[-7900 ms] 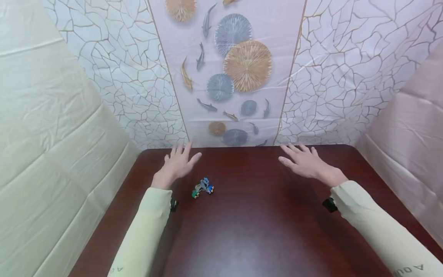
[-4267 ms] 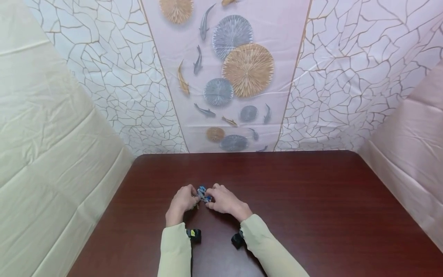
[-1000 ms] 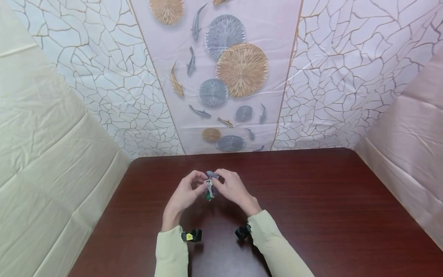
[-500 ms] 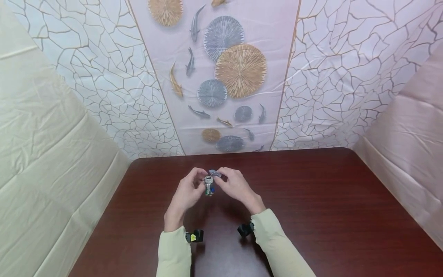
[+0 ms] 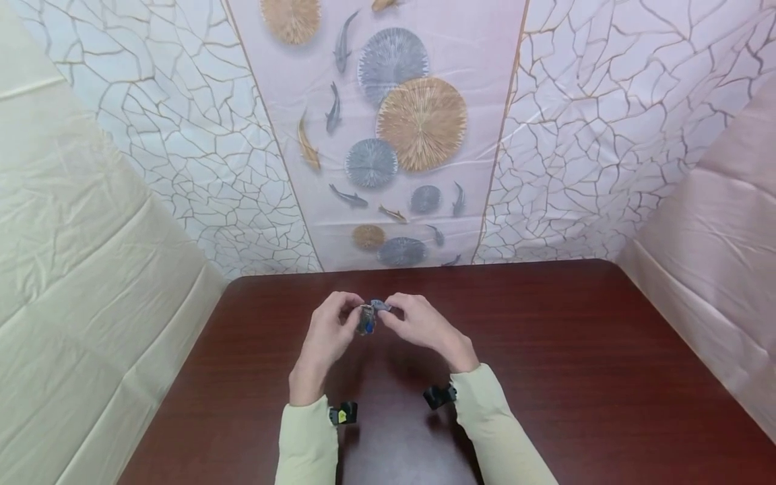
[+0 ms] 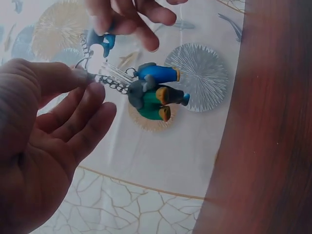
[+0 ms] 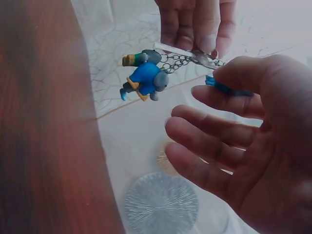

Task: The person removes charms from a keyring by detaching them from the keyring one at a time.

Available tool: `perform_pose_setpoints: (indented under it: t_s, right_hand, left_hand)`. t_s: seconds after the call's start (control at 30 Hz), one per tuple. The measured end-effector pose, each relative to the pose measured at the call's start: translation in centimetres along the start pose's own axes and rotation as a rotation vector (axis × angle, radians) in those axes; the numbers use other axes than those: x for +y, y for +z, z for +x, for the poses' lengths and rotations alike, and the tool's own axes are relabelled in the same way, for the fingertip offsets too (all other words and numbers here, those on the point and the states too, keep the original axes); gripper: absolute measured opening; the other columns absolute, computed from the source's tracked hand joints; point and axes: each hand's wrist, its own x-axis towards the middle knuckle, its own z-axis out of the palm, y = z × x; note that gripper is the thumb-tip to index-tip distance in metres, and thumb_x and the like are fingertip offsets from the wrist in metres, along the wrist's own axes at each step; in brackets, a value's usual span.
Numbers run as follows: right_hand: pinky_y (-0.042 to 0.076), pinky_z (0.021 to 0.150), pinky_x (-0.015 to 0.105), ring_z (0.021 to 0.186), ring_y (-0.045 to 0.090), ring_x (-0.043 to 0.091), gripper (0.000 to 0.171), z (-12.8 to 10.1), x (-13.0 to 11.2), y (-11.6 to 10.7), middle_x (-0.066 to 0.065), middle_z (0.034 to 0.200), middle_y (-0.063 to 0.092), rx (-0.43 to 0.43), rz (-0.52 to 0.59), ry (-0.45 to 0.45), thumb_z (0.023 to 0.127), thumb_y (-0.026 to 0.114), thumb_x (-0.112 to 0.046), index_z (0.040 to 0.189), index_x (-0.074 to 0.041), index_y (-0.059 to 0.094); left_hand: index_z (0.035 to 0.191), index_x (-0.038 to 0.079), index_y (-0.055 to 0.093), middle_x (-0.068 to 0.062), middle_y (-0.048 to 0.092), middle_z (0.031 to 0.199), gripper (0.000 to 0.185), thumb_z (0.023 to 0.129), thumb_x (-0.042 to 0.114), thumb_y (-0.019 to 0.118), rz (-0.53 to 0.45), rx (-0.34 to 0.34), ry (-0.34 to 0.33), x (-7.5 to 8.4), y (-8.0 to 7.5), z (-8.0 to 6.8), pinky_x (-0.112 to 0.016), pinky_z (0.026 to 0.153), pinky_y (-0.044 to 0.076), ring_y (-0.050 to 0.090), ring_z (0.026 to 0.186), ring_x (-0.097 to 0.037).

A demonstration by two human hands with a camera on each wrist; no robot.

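Head view: a keychain (image 5: pixel 367 316) is being held up above the table (image 5: pixel 545 377), between the two hands, a little in front of the far edge. It is being pinched from both sides. By the left hand (image 5: pixel 327 333) the metal end is being gripped between thumb and forefinger (image 6: pixel 90 78), the other fingers lying loosely spread below. By the right hand (image 5: pixel 418 323) a blue tag (image 7: pixel 224 87) is being pinched between thumb and forefinger, the remaining fingers being kept open and apart. From the wrist views, a short chain (image 6: pixel 114 84) is being seen running from the pinch to two small figures (image 6: pixel 156 92), one blue, one green, which are hanging side by side, touching each other and clear of the table. Behind the hands, a patterned backdrop (image 5: pixel 400 121) with discs and fish is being shown.
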Motion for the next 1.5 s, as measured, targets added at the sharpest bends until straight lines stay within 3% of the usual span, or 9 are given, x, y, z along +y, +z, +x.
perform_pose_setpoints:
  t_s: [0.2, 0.37, 0.47, 0.57, 0.67, 0.87, 1.0, 1.2, 1.5]
  right_hand:
    - [0.048, 0.07, 0.028, 0.075, 0.054, 0.012, 0.017, -0.3, -0.7, -1.2, -0.003, 0.086, 0.06, -0.008, 0.018, -0.066, 0.099, 0.056, -0.03, 0.096, -0.017, 0.066]
    - [0.05, 0.067, 0.028, 0.074, 0.054, 0.007, 0.015, -0.9, -0.6, -1.7, -0.004, 0.093, 0.064, 0.089, 0.032, -0.165, 0.097, 0.058, -0.023, 0.098, -0.013, 0.069]
    - [0.048, 0.062, 0.024, 0.068, 0.053, 0.006, 0.01, -1.2, -0.4, -1.7, -0.002, 0.096, 0.067, 0.173, 0.058, -0.238, 0.09, 0.061, -0.014, 0.084, -0.012, 0.069]
    - [0.046, 0.063, 0.02, 0.072, 0.058, 0.008, 0.022, -1.5, -0.2, -1.6, 0.0, 0.095, 0.069, 0.232, 0.119, -0.285, 0.083, 0.063, -0.004, 0.064, -0.01, 0.054]
    - [0.047, 0.067, 0.02, 0.08, 0.063, 0.011, 0.034, -1.8, -0.4, -1.7, 0.003, 0.088, 0.07, 0.262, 0.197, -0.307, 0.081, 0.063, 0.002, 0.059, -0.009, 0.039]
    - [0.047, 0.058, 0.023, 0.073, 0.059, 0.008, 0.018, -2.8, -1.2, -2.8, -0.001, 0.085, 0.065, 0.243, 0.189, -0.243, 0.084, 0.063, -0.002, 0.085, -0.013, 0.049]
    - [0.044, 0.054, 0.022, 0.068, 0.053, 0.005, 0.023, -3.3, -1.8, -3.5, -0.003, 0.085, 0.064, 0.228, 0.1, -0.258, 0.086, 0.06, -0.004, 0.104, -0.018, 0.057]
    - [0.048, 0.058, 0.025, 0.072, 0.052, 0.004, 0.017, -4.0, -2.7, -4.1, -0.006, 0.088, 0.063, 0.239, 0.03, -0.351, 0.089, 0.062, -0.008, 0.101, -0.018, 0.066]
    - [0.044, 0.06, 0.021, 0.073, 0.05, 0.004, 0.01, -4.7, -4.0, -4.8, -0.007, 0.083, 0.056, 0.302, 0.065, -0.404, 0.092, 0.064, -0.007, 0.094, -0.016, 0.064]
  left_hand:
    - [0.1, 0.012, 0.066, -0.003, 0.062, 0.095, 0.011, 0.091, 0.007, 0.067, 0.026, 0.013, 0.034, 0.8, -0.4, 0.2, -0.034, 0.072, 0.057, 0.058, 0.082, -0.014]
    - [0.097, 0.011, 0.065, -0.002, 0.062, 0.092, 0.01, 0.09, 0.006, 0.068, 0.063, -0.014, 0.076, 1.6, -0.8, 0.3, -0.032, 0.072, 0.054, 0.057, 0.08, -0.014]
    - [0.096, 0.009, 0.063, -0.004, 0.062, 0.089, 0.009, 0.089, 0.004, 0.068, 0.086, -0.036, 0.135, 2.3, -0.8, 0.4, -0.031, 0.072, 0.052, 0.058, 0.08, -0.017]
    - [0.094, 0.008, 0.062, -0.003, 0.062, 0.088, 0.009, 0.089, 0.003, 0.067, 0.097, -0.065, 0.157, 3.1, -0.8, 0.4, -0.031, 0.071, 0.051, 0.058, 0.078, -0.018]
    - [0.095, 0.01, 0.061, -0.001, 0.061, 0.088, 0.01, 0.089, 0.005, 0.067, 0.099, -0.094, 0.146, 3.8, -0.9, 0.4, -0.029, 0.071, 0.052, 0.057, 0.078, -0.015]
    - [0.097, 0.012, 0.059, 0.001, 0.06, 0.089, 0.012, 0.09, 0.007, 0.068, 0.095, -0.099, 0.177, 5.0, -1.3, 0.4, -0.027, 0.072, 0.053, 0.055, 0.08, -0.01]
    - [0.098, 0.01, 0.059, 0.0, 0.059, 0.089, 0.014, 0.089, 0.007, 0.069, 0.088, -0.061, 0.241, 5.8, -1.5, 0.2, -0.027, 0.073, 0.053, 0.055, 0.08, -0.011]
    - [0.099, 0.01, 0.059, -0.001, 0.058, 0.089, 0.014, 0.09, 0.007, 0.068, 0.087, -0.015, 0.305, 6.8, -1.9, 0.1, -0.026, 0.071, 0.051, 0.055, 0.081, -0.015]
    - [0.098, 0.009, 0.058, -0.001, 0.057, 0.089, 0.018, 0.087, 0.008, 0.072, 0.069, 0.028, 0.401, 8.0, -2.5, -0.2, -0.023, 0.07, 0.049, 0.052, 0.08, -0.012]
